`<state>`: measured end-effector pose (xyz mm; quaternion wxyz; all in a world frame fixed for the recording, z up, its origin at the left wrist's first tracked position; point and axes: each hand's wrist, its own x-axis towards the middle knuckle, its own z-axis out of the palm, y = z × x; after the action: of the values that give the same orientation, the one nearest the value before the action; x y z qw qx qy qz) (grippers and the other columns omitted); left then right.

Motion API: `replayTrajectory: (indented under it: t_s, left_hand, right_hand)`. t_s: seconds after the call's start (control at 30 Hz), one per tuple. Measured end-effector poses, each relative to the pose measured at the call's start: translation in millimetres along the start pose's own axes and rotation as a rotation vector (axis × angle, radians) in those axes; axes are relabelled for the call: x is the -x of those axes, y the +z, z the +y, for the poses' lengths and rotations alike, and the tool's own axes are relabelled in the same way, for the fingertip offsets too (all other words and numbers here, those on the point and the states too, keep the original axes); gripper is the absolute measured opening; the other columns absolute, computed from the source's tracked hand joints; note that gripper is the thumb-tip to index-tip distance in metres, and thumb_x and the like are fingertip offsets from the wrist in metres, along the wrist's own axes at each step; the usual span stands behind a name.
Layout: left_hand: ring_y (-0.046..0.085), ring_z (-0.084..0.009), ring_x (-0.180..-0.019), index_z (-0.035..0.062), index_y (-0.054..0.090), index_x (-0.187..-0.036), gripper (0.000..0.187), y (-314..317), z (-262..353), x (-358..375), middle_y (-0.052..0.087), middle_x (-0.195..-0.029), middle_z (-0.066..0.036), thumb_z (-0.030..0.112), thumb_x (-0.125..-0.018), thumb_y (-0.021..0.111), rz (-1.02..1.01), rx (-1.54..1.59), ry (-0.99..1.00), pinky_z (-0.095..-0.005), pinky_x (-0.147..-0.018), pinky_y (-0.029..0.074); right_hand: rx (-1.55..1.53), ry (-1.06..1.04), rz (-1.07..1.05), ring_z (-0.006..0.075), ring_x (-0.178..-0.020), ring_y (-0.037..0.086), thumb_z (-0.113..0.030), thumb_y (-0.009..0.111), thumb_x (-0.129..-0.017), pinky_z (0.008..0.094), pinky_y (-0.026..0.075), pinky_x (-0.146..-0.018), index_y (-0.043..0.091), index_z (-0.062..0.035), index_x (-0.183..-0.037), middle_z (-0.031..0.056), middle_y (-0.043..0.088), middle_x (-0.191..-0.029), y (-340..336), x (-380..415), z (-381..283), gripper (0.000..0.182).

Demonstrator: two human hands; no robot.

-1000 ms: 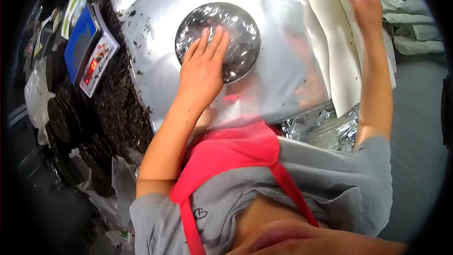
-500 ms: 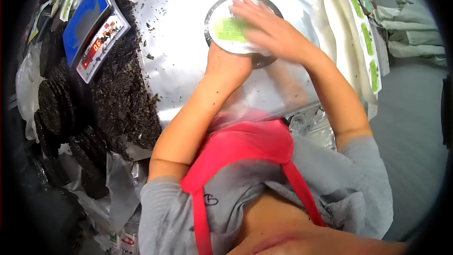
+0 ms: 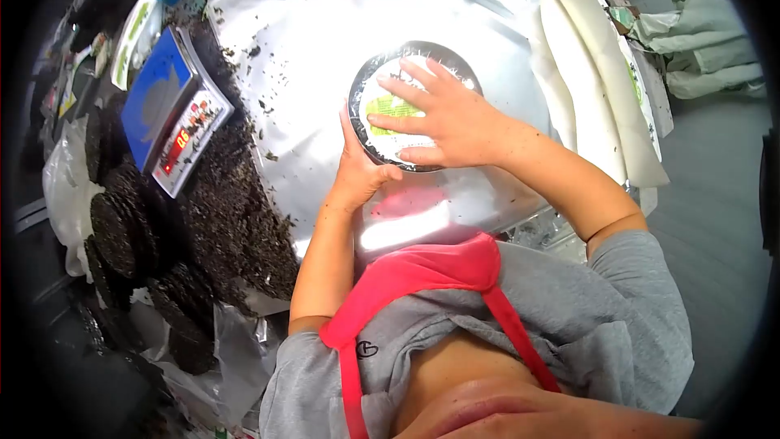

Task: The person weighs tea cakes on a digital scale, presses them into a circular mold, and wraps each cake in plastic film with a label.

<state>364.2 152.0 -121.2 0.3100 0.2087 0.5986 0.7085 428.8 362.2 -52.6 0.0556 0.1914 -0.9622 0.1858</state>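
Note:
A round dark cake wrapped in clear film [image 3: 413, 106] lies on a shiny silver sheet [image 3: 309, 73]. On top of it sits a white round label with green print [image 3: 393, 107]. My right hand [image 3: 443, 118] lies flat on the label, fingers spread, pressing it down. My left hand [image 3: 361, 167] cups the near left rim of the cake, thumb along its edge.
A blue scale with a red display [image 3: 175, 110] stands to the left, beside a heap of loose dark leaves [image 3: 236, 211]. Several round dark cakes [image 3: 122, 232] are stacked at far left. White label sheets [image 3: 597, 81] lie at right.
My right hand took a label from the sheets at right and brought it onto the cake, where it now presses flat. My left hand slid from the cake's top to its near rim.

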Motion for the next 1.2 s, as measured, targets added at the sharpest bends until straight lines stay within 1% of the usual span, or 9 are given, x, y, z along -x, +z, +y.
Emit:
replayTrajectory:
  t_s: [0.1,0.23,0.37,0.5,0.63,0.7,0.87,0.97,1.2]
  left_hand:
    - [0.038,-0.0316,-0.14,0.0042,0.003,-0.156,0.144,12.8,46.8,2.5,0.04,-0.146,-0.022,0.06,-0.056,0.089,-0.006,-0.062,-0.173,-0.0437,-0.113,0.037]
    - [0.04,-0.0329,-0.141,0.0044,0.042,-0.147,0.108,29.7,111.8,4.1,0.047,-0.146,-0.019,0.061,-0.065,0.082,-0.383,-0.923,0.558,-0.0478,-0.116,0.03]
    - [0.046,-0.0329,-0.135,0.0028,0.036,-0.15,0.078,28.1,114.8,-8.1,0.04,-0.152,-0.02,0.061,-0.1,0.039,0.085,0.189,-0.085,-0.0482,-0.111,0.041]
    - [0.047,-0.0334,-0.134,0.0037,0.041,-0.148,0.09,49.6,45.4,-47.0,0.049,-0.145,-0.02,0.058,-0.083,0.071,0.39,-0.207,-0.192,-0.0407,-0.11,0.036]
    - [0.059,-0.0289,-0.113,-0.001,0.058,-0.13,0.06,-43.2,18.9,-16.4,0.063,-0.124,-0.019,0.049,-0.095,0.058,0.551,-0.287,-0.012,-0.0421,-0.098,0.047]
    - [0.064,-0.0268,-0.109,-0.0002,0.058,-0.129,0.047,-51.4,138.9,88.6,0.069,-0.112,-0.018,0.037,-0.102,0.048,0.523,-0.259,-0.257,-0.043,-0.098,0.049]
    - [0.071,-0.0308,-0.094,0.0128,0.076,-0.105,0.037,-88.9,177.2,211.8,0.074,-0.09,-0.014,0.045,-0.088,0.069,-0.898,-1.588,-0.956,-0.0398,-0.083,0.055]
    - [0.054,-0.0354,-0.127,0.0171,0.063,-0.131,0.06,16.2,57.7,116.8,0.058,-0.136,-0.015,0.054,-0.084,0.068,-0.545,-1.228,-0.025,-0.0496,-0.111,0.037]
    - [0.035,-0.0296,-0.145,0.028,0.057,-0.139,0.047,66.3,-52.1,100.0,0.043,-0.154,-0.007,0.042,-0.094,0.061,-0.475,-1.476,0.284,-0.0551,-0.119,0.019]
  right_hand:
    - [0.009,-0.026,0.049,0.0421,-0.143,0.03,-0.045,0.061,-0.089,0.058,0.021,-0.118,0.057,-0.0291,-0.14,0.0132,0.036,-0.156,4.9,5.4,8.3,0.053]
    - [-0.228,-0.034,-0.042,0.0404,-0.144,0.031,-0.048,0.06,-0.089,0.0573,0.016,-0.119,0.056,-0.0285,-0.14,0.0146,0.04,-0.154,13.9,17.1,16.4,0.055]
    - [0.043,-0.088,0.471,0.0324,-0.129,0.05,-0.031,0.069,-0.083,0.0501,0.037,-0.109,0.067,-0.0224,-0.125,0.0097,0.056,-0.137,31.1,17.4,9.4,0.043]
    - [0.107,-0.123,0.613,0.0266,-0.112,0.06,-0.02,0.07,-0.079,0.0444,0.048,-0.096,0.074,-0.0185,-0.11,0.0047,0.066,-0.115,38.1,29.9,-0.6,0.032]
    - [0.061,-0.266,0.267,0.0319,-0.125,0.055,-0.018,0.072,-0.082,0.045,0.044,-0.106,0.061,-0.0116,-0.133,0.0156,0.058,-0.136,8.0,104.9,-30.8,0.053]
    - [-0.394,0.201,0.109,0.0279,-0.118,0.058,-0.024,0.074,-0.081,0.0431,0.045,-0.103,0.059,-0.0107,-0.134,0.0156,0.06,-0.128,13.3,155.3,-26.2,0.057]
    - [-0.646,0.72,-0.081,0.0314,-0.125,0.054,-0.03,0.072,-0.076,0.0435,0.039,-0.11,0.059,-0.0093,-0.134,0.0178,0.059,-0.127,23.2,190.5,-18.9,0.062]
    - [-0.306,0.384,-0.135,0.0328,-0.147,0.026,-0.03,0.078,-0.072,0.043,0.026,-0.119,0.048,-0.0085,-0.145,0.0192,0.039,-0.153,31.3,164.5,0.5,0.081]
    - [-0.355,0.617,0.222,0.0291,-0.111,0.062,-0.05,0.064,-0.087,0.0402,0.04,-0.103,0.072,-0.016,-0.113,0.0099,0.068,-0.115,42.0,143.2,-5.2,0.043]
